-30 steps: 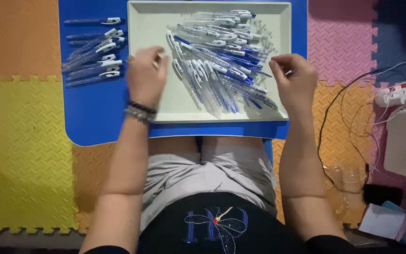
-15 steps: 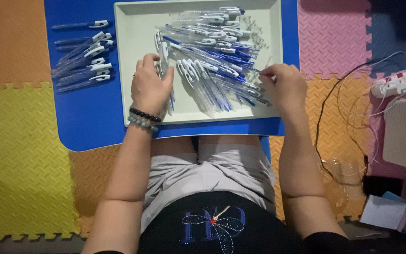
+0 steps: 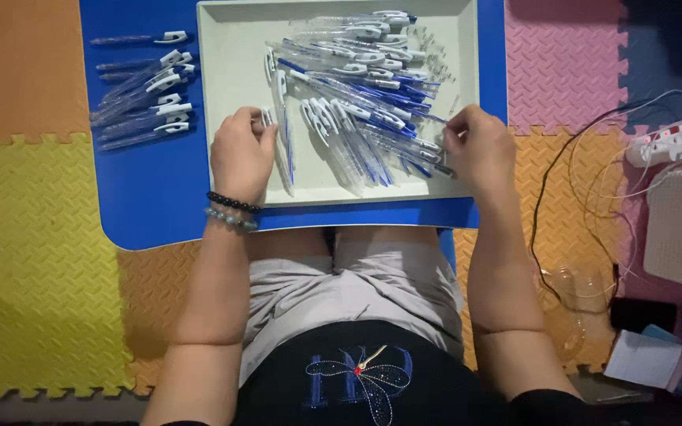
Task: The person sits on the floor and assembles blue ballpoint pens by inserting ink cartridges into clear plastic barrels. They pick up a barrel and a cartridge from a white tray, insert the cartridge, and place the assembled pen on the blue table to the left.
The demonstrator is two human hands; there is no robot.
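Blue and clear pens (image 3: 357, 118) heaped in a pale tray (image 3: 230, 87), right under both hands. Left hand (image 3: 240, 154) now down at the near left of the heap, fingers curled on one pen (image 3: 282, 134); a moment ago higher up. Right hand (image 3: 479, 150) pinching pen tips at the heap's right edge, about where it was. More picking, likely. Left of that, a sorted row of pens (image 3: 144, 95) on a blue board (image 3: 144, 205). Further out, bright foam mats (image 3: 33, 237), cables (image 3: 578, 181).
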